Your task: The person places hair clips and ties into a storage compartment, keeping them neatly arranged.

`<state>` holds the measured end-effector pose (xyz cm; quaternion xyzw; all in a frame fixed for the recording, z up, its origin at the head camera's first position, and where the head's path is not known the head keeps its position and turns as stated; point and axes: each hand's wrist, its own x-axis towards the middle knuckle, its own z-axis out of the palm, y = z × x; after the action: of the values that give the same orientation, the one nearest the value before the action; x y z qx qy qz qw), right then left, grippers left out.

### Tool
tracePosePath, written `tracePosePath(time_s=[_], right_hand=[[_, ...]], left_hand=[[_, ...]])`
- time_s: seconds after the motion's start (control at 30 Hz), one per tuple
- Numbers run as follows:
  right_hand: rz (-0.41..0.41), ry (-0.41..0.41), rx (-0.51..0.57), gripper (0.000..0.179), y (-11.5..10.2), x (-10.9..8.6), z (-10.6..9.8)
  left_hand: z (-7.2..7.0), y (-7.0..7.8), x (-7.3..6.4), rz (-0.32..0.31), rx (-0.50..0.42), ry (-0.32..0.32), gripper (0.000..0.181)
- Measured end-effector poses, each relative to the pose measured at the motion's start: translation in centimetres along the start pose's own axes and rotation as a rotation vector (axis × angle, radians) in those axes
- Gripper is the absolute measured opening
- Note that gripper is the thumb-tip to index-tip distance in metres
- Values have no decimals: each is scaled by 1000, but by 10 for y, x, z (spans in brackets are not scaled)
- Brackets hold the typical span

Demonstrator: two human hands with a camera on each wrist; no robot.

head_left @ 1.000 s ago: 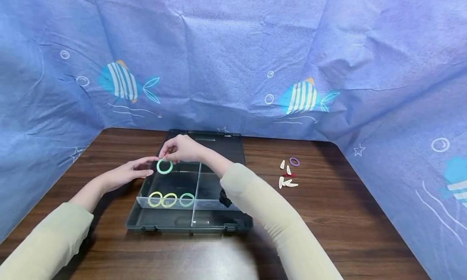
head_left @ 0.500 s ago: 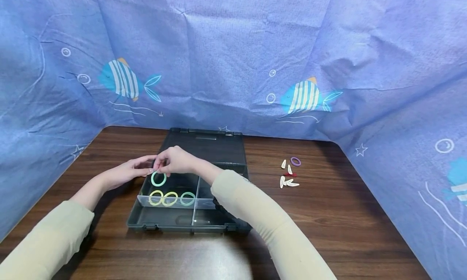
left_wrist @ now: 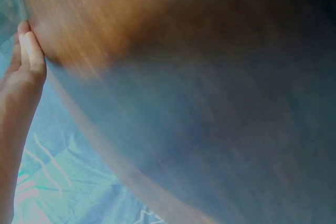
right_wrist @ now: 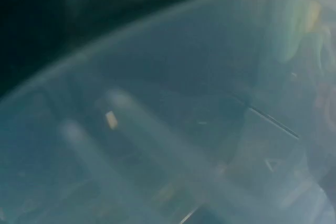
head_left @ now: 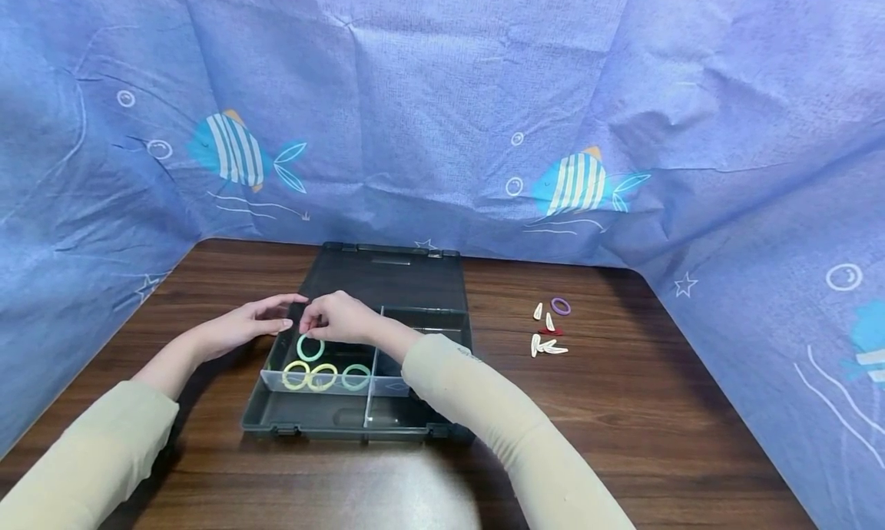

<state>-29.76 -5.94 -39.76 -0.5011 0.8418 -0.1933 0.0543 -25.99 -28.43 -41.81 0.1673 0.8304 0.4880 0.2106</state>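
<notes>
Our right hand (head_left: 340,319) pinches a light green ring (head_left: 310,359) by its top, so the ring hangs down in the back left part of the dark box (head_left: 359,435). We cannot tell if it touches the bottom. Just below the grip, two yellow rings (head_left: 309,378) sit side by side, with another green ring (head_left: 355,389) to their right. Our left hand (head_left: 238,329) is just left of the grip, fingers mostly straight, holding nothing, by the box's side. Behind the grip lies the open lid (head_left: 389,280). Far off to its right, white clips (head_left: 535,346), a red clip (head_left: 551,332) and a purple ring (head_left: 561,313) lie on the brown table (head_left: 636,415). Farthest back hangs a blue fish cloth (head_left: 429,100).
</notes>
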Motion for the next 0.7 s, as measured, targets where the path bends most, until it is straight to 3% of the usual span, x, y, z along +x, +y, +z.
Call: tracePosePath(time_s=[0.33,0.7], right_hand=[[33,27,-78,7,-2,-1,2],[26,-18,-6,11,-3,-1,1]], left_hand=[[0,-2,2,1,-7,-3,52],[1,4,-2,-10,7,-4,52]])
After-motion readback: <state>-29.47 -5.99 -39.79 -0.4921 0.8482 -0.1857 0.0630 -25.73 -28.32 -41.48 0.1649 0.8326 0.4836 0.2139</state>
